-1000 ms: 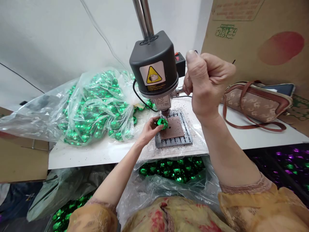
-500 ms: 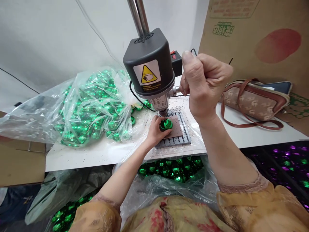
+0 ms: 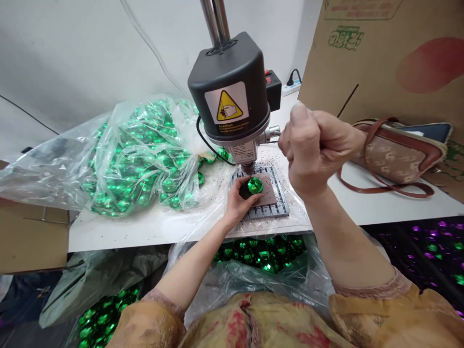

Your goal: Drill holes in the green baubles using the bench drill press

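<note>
A shiny green mirror-faceted ball [image 3: 255, 185] sits on the base plate of a small drill press [image 3: 229, 82]. My left hand [image 3: 239, 199] is closed around the ball's left side, thumb in front and fingers behind. Just above the ball is the drill chuck [image 3: 248, 167]; I cannot tell whether its bit touches the ball. My right hand [image 3: 314, 147] is a fist at the right of the press, wrapped round the end of its feed lever [image 3: 272, 132]. The grip itself is hidden inside the fingers. Beneath the ball lies a flat pinkish-brown board [image 3: 267, 189] on the slotted metal base [image 3: 281, 205].
A clear plastic bag [image 3: 126, 159] of green balls lies at left on the white table [image 3: 108, 232]. More green balls [image 3: 266, 253] fill a bag below the table edge. A handbag [image 3: 402, 150] and a cardboard box [image 3: 377, 63] stand at right. Dark shavings litter the tabletop.
My right fist has come down a little with the lever. My left hand keeps hold of the ball, which now shows a rounder, brighter face. The whole view has shifted slightly.
</note>
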A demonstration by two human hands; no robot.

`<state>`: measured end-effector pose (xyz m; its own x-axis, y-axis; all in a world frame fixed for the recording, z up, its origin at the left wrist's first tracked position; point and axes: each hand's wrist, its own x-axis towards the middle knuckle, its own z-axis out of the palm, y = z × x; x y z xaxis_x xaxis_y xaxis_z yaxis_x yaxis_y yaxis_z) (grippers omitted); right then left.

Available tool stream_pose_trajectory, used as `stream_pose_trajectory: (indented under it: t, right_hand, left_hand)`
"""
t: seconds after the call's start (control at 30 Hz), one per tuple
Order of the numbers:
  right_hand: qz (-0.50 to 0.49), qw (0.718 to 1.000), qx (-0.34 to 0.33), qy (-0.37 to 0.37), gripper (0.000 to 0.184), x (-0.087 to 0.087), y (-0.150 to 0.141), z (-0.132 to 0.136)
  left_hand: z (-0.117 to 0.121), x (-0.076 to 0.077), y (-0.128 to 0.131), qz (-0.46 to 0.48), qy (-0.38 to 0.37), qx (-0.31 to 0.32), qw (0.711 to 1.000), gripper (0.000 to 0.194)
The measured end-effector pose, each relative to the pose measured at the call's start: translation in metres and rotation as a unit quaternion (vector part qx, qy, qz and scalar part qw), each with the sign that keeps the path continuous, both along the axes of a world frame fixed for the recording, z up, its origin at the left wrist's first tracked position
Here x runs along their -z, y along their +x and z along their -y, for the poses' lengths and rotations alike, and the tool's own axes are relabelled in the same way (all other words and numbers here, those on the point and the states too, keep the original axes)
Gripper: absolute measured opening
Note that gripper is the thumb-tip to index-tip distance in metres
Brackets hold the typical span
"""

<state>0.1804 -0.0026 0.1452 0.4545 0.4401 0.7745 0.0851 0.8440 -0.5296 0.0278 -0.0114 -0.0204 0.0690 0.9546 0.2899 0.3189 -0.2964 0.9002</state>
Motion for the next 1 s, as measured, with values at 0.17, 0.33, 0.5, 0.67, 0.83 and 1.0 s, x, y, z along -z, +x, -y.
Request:
stream_pose_trajectory:
  t: [0.17, 0.33, 0.5, 0.67, 0.83, 1.0]
  right_hand:
    - [-0.011, 0.997, -0.010, 0.070, 0.051, 0.006, -0.001, -0.001]
    - [-0.003, 0.995, -0.001, 0.098, 0.054, 0.014, 0.000, -0.007]
    - [0.003, 0.990, 0.003, 0.139, 0.055, 0.027, 0.001, -0.010]
    - [0.018, 0.990, 0.009, 0.138, 0.055, 0.032, 0.002, -0.012]
    - [0.022, 0.983, 0.011, 0.180, 0.054, 0.033, 0.004, -0.015]
    - [0.045, 0.983, 0.008, 0.176, 0.053, 0.044, 0.007, -0.012]
  left_hand:
    - [0.000, -0.001, 0.000, 0.012, 0.003, 0.006, 1.000, 0.057]
    - [0.001, -0.002, 0.000, 0.019, 0.006, 0.014, 1.000, 0.056]
    - [0.001, -0.001, 0.000, 0.020, 0.005, 0.019, 1.000, 0.057]
    - [0.000, -0.001, 0.000, 0.022, 0.007, 0.022, 0.999, 0.058]
    - [0.000, -0.001, 0.001, 0.023, 0.006, 0.016, 1.000, 0.058]
    - [0.000, 0.000, 0.001, 0.031, 0.005, 0.013, 0.999, 0.057]
